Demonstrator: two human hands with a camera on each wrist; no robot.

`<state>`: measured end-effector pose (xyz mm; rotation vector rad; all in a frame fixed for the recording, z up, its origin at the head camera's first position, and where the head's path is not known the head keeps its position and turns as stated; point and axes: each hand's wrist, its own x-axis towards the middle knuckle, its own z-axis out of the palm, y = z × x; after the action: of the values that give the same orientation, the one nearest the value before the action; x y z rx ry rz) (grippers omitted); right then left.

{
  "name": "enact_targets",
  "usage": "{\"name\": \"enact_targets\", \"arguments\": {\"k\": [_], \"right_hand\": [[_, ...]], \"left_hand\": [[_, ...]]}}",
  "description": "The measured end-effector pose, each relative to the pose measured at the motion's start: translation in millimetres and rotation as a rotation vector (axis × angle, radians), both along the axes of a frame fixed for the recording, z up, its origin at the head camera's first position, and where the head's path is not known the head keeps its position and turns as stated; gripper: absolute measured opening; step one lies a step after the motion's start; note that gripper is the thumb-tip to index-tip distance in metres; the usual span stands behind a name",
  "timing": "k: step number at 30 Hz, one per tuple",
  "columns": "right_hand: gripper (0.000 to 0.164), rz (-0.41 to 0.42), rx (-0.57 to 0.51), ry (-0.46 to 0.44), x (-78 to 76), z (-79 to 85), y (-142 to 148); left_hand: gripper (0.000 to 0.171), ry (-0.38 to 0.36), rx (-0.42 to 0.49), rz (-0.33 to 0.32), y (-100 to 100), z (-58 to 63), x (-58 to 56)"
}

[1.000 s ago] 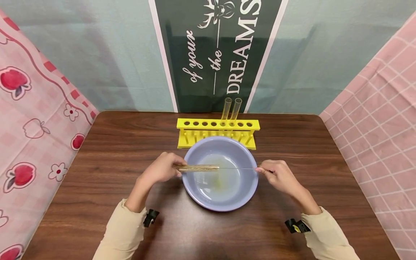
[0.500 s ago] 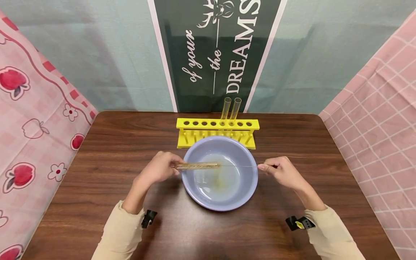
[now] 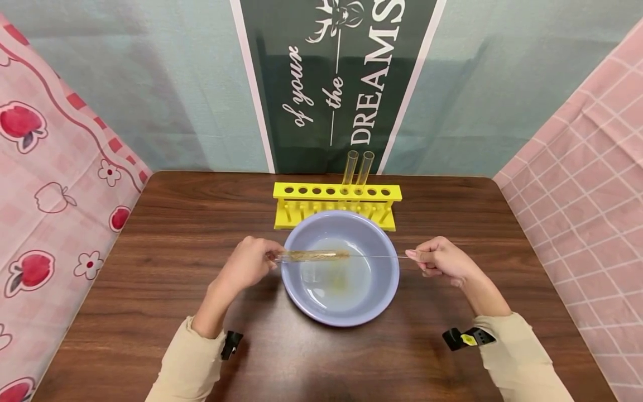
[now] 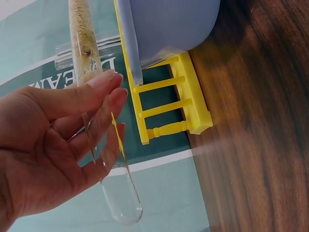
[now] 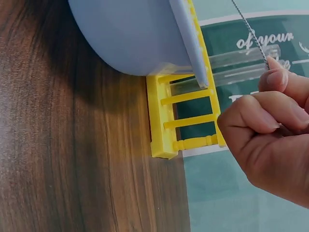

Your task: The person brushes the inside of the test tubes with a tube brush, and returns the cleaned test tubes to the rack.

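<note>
My left hand (image 3: 249, 261) grips a clear glass test tube (image 4: 120, 198) between thumb and fingers, holding it nearly level over the left side of the lavender basin (image 3: 341, 319). Its rounded end sticks out below the fingers in the left wrist view. Inside the tube sit the tan bristles of a test tube brush (image 3: 316, 255), their tip end reaching past the tube's mouth. The brush's thin twisted wire handle (image 5: 251, 29) runs right across the basin to my right hand (image 3: 442, 259), which pinches it between thumb and fingers. Shallow, slightly yellowish liquid (image 3: 336, 285) lies in the basin.
Behind the basin stands a yellow test tube rack (image 3: 301, 192), partly hidden by the rim. Two clear test tubes (image 3: 363, 170) stand in it. The brown wooden table (image 3: 201, 212) meets a printed cloth backdrop (image 3: 201, 84) at the back, with pink cloths at both sides.
My right hand has moved right, drawing the brush outward so its bristles sit farther right, at the tube's mouth. The left hand and tube have stayed nearly in place.
</note>
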<state>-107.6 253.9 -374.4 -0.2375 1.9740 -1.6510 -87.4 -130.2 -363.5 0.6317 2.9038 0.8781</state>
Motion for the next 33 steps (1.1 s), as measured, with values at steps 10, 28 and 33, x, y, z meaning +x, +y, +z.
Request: {"name": "enact_targets", "arguments": {"k": [10, 28, 33], "right_hand": [[0.036, 0.009, 0.314, 0.295, 2.5, 1.4, 9], [0.034, -0.058, 0.374, 0.823, 22.9, 16.7, 14], [0.031, -0.061, 0.378, 0.866, 23.3, 14.6, 16]], "left_hand": [[0.030, 0.034, 0.009, -0.028, -10, -3.3, -0.9], [0.023, -0.066, 0.034, -0.088, -29, 3.3, -2.9], [0.023, -0.132, 0.029, -0.097, -31, 5.1, -4.7]]}}
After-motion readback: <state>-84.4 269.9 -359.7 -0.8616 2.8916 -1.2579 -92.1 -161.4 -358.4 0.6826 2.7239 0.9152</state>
